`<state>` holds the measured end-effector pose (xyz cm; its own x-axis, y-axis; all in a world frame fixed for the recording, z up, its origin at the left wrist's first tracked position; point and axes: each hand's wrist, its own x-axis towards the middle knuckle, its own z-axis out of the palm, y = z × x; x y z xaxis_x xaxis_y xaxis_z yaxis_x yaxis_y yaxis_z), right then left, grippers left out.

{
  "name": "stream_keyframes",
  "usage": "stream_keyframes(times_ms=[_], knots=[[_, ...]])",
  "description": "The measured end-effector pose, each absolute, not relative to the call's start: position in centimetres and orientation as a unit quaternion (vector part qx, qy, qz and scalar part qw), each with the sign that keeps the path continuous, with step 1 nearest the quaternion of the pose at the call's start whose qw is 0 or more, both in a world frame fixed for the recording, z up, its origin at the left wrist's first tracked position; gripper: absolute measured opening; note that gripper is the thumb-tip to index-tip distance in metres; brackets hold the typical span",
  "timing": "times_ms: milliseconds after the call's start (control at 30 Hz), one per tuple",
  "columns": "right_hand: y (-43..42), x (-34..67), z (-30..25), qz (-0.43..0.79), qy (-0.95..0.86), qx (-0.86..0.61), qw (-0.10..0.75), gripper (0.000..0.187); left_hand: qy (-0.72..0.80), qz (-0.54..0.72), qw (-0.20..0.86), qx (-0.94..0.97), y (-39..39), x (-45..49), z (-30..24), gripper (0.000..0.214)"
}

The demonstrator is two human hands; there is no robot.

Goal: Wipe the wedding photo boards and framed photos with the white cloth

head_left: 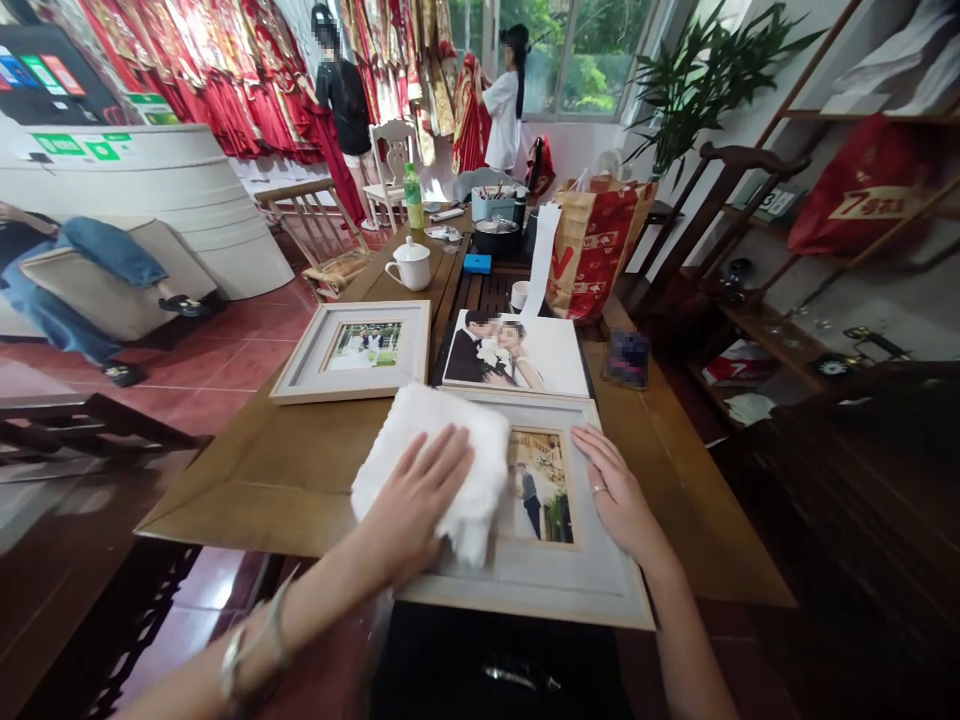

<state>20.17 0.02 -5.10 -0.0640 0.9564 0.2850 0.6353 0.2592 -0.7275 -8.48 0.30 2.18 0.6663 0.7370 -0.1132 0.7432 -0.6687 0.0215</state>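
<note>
My left hand [427, 485] lies flat with fingers stretched out on a folded white cloth [420, 420]. The cloth covers the left part of a light wooden picture frame [465, 590] with a pale mat. A photo [540, 490] of a standing figure shows in its right part; the rest is hidden under the cloth. My right hand [619, 495], with a ring on one finger, holds the frame's right edge, fingertips on its front and thumb hidden. The frame's near side juts past the table edge above my dark lap.
On the wooden table [262, 480] lie another framed photo [360, 350] and a couple's portrait [517, 355]. Behind them stand a white lidded cup [411, 265], a green bottle [413, 197] and a red-and-tan paper bag [596, 250]. Two people stand by red garments; another sits at left.
</note>
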Motion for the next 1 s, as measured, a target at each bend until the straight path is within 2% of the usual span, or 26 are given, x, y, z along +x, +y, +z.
stream_keyframes(times_ms=[100, 233, 333, 467, 733, 867, 1000], knots=[[0.0, 19.9, -5.0, 0.219, -0.696, -0.568, 0.380, 0.046, 0.385, -0.027, 0.047, 0.921, -5.2, -10.4, 1.7, 0.111], [0.0, 19.9, -4.8, 0.242, -0.694, -0.567, 0.371, 0.046, 0.391, -0.009, 0.060, 0.918, -9.3, -11.2, 1.5, 0.113], [-0.1, 20.0, -4.7, 0.258, -0.699, -0.562, 0.358, 0.047, 0.412, -0.016, 0.062, 0.909, -8.6, -10.6, 1.8, 0.112], [-0.2, 20.1, -4.8, 0.259, -0.705, -0.557, 0.354, 0.047, 0.454, -0.032, 0.039, 0.890, -3.7, -9.1, 2.4, 0.100], [0.0, 19.4, -5.3, 0.226, -0.690, -0.565, 0.393, 0.047, 0.521, -0.023, -0.011, 0.853, 5.4, -6.2, 3.2, 0.082], [0.1, 19.2, -5.4, 0.215, -0.678, -0.570, 0.411, 0.045, 0.494, -0.064, 0.027, 0.867, 3.4, -6.9, 3.8, 0.087], [0.0, 19.2, -5.2, 0.217, -0.673, -0.578, 0.407, 0.045, 0.442, -0.112, 0.087, 0.886, -2.8, -9.7, 4.6, 0.103]])
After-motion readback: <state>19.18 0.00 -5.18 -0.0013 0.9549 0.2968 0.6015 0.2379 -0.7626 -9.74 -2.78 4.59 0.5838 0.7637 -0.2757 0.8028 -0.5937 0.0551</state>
